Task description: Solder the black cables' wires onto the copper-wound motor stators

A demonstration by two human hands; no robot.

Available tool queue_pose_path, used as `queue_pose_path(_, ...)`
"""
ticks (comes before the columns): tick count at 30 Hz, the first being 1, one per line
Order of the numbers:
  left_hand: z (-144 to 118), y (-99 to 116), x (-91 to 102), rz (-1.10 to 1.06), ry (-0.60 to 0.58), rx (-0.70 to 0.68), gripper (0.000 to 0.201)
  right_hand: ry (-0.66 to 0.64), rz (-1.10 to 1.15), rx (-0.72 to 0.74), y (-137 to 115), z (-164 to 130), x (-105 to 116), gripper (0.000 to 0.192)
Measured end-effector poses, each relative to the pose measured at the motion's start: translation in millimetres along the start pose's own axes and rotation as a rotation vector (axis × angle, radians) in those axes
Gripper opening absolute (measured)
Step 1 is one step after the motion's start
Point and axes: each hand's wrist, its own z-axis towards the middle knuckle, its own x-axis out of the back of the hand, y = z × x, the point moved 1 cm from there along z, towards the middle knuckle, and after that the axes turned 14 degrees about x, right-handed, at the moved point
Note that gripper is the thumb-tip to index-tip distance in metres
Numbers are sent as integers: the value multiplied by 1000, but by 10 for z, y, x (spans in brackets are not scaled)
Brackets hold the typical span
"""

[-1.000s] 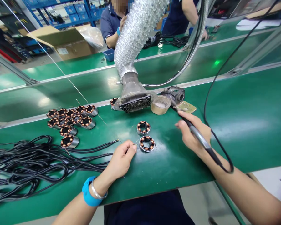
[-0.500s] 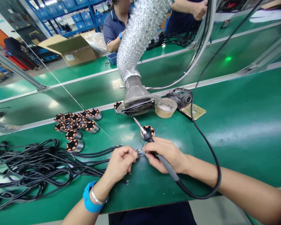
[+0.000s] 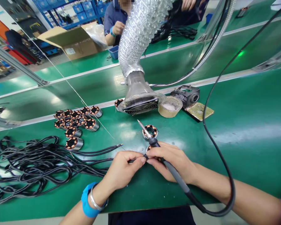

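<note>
My left hand (image 3: 127,167) is closed, thumb and forefinger pinching the end of a black cable (image 3: 132,160). Close against it, my right hand (image 3: 172,159) grips a soldering iron (image 3: 154,142), whose tip points up and away to the left. The right fingertips also meet the cable end; exactly what they pinch there is too small to tell. Just beyond the iron stands a motor stator (image 3: 150,132) with copper windings. A second stator is mostly hidden behind my right fingers.
A heap of black cables (image 3: 37,168) lies left, below a cluster of stators (image 3: 74,144). A fume extractor hood (image 3: 140,93) hangs ahead, beside a round tub (image 3: 170,107) and an iron stand (image 3: 188,95). Across the bench are co-workers and a cardboard box (image 3: 80,47).
My hands have come together, and the left now pinches a black cable's end where thin wires showed before. The iron has shifted slightly right and nearer me.
</note>
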Motion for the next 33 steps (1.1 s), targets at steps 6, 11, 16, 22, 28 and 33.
queue_pose_path(6,-23,-3,21,115,117,-122,26,-89,77,-20,19,94,18,28)
queue_pose_path(11,-222,-12,-1,179,138,-145,31,-54,32,-64,-38,75,-25,26)
queue_pose_path(16,-522,40,-87,94,0,-215,61,-56,-66,-113,-196,-35,-83,32)
queue_pose_path(22,-417,136,95,236,-70,-163,59,19,-188,-56,-298,-165,27,35)
queue_pose_path(28,-112,237,247,166,-170,23,39,52,-158,-145,-381,-390,127,37)
queue_pose_path(33,-13,261,268,260,-277,-57,32,57,-105,-62,-282,-360,310,31)
